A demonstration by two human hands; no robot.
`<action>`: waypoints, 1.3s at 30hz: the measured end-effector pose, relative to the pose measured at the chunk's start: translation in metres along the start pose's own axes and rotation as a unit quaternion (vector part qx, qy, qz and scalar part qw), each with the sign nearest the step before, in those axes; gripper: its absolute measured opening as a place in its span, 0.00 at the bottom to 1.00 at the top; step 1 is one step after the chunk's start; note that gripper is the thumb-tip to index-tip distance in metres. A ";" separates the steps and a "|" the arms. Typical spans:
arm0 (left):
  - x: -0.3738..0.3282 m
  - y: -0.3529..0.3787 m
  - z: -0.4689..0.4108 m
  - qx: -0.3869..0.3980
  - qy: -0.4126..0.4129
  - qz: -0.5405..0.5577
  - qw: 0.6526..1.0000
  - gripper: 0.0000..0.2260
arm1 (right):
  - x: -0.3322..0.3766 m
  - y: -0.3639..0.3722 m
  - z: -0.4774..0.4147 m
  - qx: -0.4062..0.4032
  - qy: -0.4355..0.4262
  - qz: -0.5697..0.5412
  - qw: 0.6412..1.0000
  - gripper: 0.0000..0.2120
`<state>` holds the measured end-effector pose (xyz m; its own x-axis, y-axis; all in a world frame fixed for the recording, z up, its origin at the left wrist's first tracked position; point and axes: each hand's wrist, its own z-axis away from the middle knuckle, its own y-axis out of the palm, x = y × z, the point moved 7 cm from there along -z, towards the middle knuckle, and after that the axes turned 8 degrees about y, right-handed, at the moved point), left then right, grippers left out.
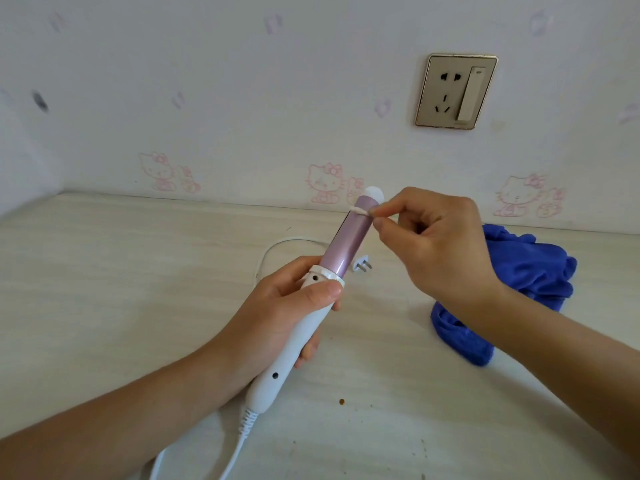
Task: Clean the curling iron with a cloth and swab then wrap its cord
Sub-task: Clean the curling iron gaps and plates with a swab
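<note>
My left hand (pixel 291 306) grips the white handle of the curling iron (pixel 341 242), holding it tilted up and away over the table, pink barrel and white tip pointing to the wall. My right hand (pixel 433 244) pinches a cotton swab (pixel 360 211), whose white tip rests across the upper part of the barrel, just below the white end cap. The white cord (pixel 242 441) leaves the handle's base toward the bottom edge and loops behind the iron on the table. Its plug (pixel 362 265) lies on the table just right of the barrel. A crumpled blue cloth (pixel 519 268) lies on the table under my right wrist.
The pale wood-grain table (pixel 104 289) meets a white patterned wall at the back. A gold wall socket with a switch (pixel 455 91) sits on the wall at upper right. A small brown speck (pixel 341 401) lies on the table near the front.
</note>
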<state>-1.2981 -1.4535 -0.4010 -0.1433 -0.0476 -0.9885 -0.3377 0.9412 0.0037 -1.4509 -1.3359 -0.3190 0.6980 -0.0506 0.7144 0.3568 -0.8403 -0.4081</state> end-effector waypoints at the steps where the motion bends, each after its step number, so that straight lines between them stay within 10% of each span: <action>1: -0.001 0.000 -0.006 -0.002 0.002 0.007 1.000 0.17 | 0.002 0.003 0.005 0.006 -0.008 -0.009 1.000 0.08; 18: 0.001 0.001 -0.004 -0.014 0.002 0.050 0.999 0.16 | 0.021 0.028 0.039 0.106 -0.086 0.009 0.991 0.07; 24: 0.000 0.000 -0.005 -0.010 0.004 0.040 0.999 0.16 | -0.007 -0.008 -0.009 -0.011 -0.006 0.018 1.000 0.09; 30: 0.002 0.001 -0.006 -0.017 0.007 0.056 0.998 0.19 | 0.022 0.032 0.043 0.120 -0.092 0.008 0.988 0.07; 39: -0.001 0.000 -0.007 -0.009 0.010 0.052 0.999 0.17 | 0.008 0.000 0.005 0.013 -0.046 0.012 0.999 0.07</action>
<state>-1.3041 -1.4559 -0.3994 -0.1962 0.0429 -0.9796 -0.3368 0.9353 0.1085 -1.4424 -1.3338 -0.3161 0.7604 -0.0199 0.6492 0.3539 -0.8254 -0.4398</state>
